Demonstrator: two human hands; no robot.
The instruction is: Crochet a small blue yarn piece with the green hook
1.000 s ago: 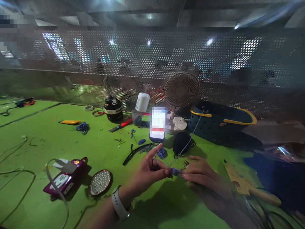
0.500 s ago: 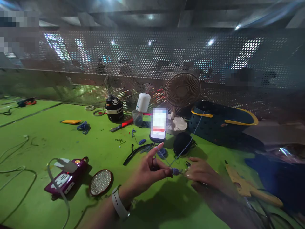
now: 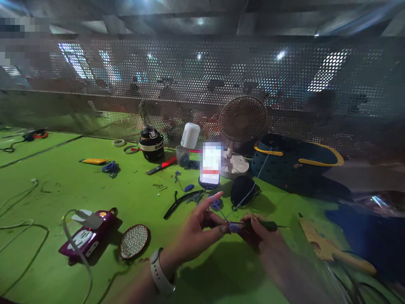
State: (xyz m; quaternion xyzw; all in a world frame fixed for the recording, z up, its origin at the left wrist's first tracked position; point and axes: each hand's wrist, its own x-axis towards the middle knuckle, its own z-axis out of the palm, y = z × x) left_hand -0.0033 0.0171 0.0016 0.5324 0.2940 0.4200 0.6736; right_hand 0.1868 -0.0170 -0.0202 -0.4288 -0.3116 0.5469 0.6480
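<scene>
My left hand [image 3: 198, 230] pinches a small blue-purple crochet piece [image 3: 234, 228] between thumb and fingers. Yarn [image 3: 245, 197] loops over its raised index finger and runs past a black ball-shaped thing [image 3: 242, 190] up to a dark blue basket [image 3: 284, 166]. A crochet hook [image 3: 269, 225] with a dark handle is gripped in my right hand [image 3: 265, 236], its front end close against the crochet piece. The tip of the hook cannot be made out. Behind my left hand lies a small bundle of blue yarn [image 3: 216, 202].
A lit phone [image 3: 210, 166] leans upright before a fan [image 3: 243, 120]. At left lie a purple power strip [image 3: 87, 236] and a round studded disc [image 3: 134, 241]. Tan-handled pliers or a similar tool [image 3: 329, 249] lie at right. A red-handled cutter [image 3: 161, 166] and black bottle [image 3: 152, 144] stand farther back.
My right hand has turned and moved closer to the crochet piece, so the hook's dark handle now shows pointing right. My left index finger has shifted slightly right.
</scene>
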